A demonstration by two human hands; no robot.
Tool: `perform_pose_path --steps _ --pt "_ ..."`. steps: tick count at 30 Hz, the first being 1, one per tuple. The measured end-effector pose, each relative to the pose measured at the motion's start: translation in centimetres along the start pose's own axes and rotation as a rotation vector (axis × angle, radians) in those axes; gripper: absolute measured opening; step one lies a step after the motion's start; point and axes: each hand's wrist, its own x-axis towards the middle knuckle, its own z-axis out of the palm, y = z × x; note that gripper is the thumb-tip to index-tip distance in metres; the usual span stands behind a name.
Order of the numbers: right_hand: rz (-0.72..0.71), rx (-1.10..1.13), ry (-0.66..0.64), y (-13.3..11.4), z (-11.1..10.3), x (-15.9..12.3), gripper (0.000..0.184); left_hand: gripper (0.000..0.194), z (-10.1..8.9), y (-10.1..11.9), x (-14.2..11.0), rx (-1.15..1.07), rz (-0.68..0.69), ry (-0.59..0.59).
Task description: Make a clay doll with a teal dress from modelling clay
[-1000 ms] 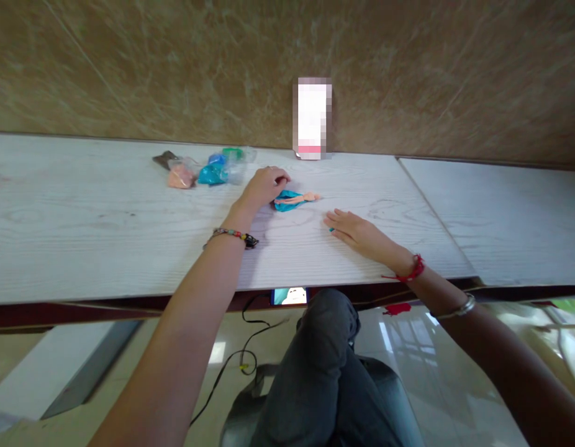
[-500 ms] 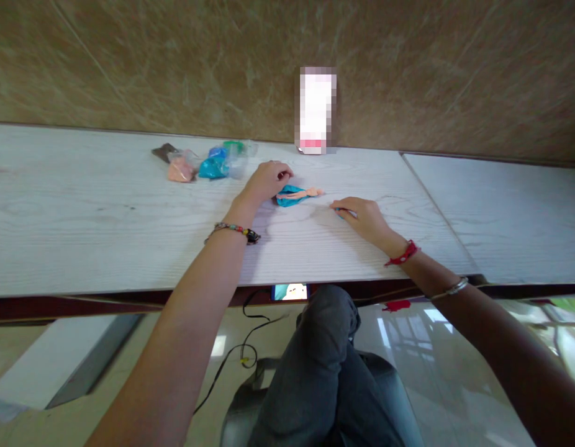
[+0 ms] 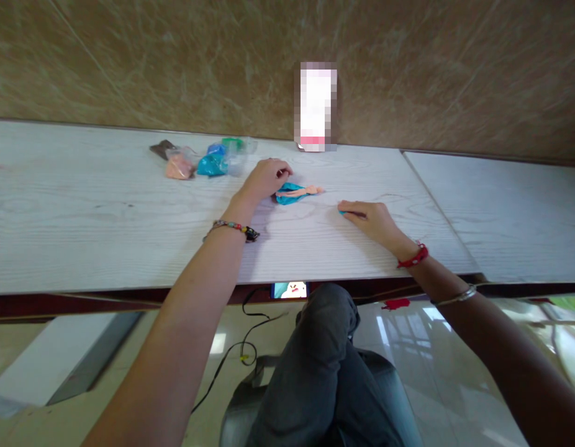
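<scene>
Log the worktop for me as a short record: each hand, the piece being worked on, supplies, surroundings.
left hand: fingers curled at the left end of the blue-and-peach shape; contact unclear
right hand: small blue piece pinched at the fingertips
shape: flat on the white table, peach strands over blue, narrowing toward the right
supplies: left of the hands, peach bag, turquoise bag, dark packet, with blue and green material behind
back edge: blurred-out bright panel, upright near the wall
</scene>
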Motion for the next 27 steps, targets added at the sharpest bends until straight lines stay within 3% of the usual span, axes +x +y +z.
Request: perform_pose_path --steps 7,12,20,25,27 --pt "-0.156 -0.296 -0.198 -1.2 -0.4 -1.6 0.044 0.026 0.1 -0.2 0.0 -0.005 0.008 0.001" --pt "-0.223 -0.323 -0.275 -1.5 -0.9 -2.4 0.05 0.026 0.1 0.0 0.0 0.006 0.008 -0.009" --pt "-0.042 -0.371 -0.216 -2.0 -0.5 -1.4 0.049 0.026 -0.1 0.0 -0.1 0.019 0.004 -0.004" --pt "-0.22 -0.316 -0.306 -2.5 -0.6 -2.3 0.05 0.026 0.3 -0.4 0.1 0.014 0.007 0.008" --pt "-0.228 -0.308 -0.303 -2.4 -0.6 -2.3 0.05 0.026 0.3 -0.4 0.1 0.014 0.016 0.005"
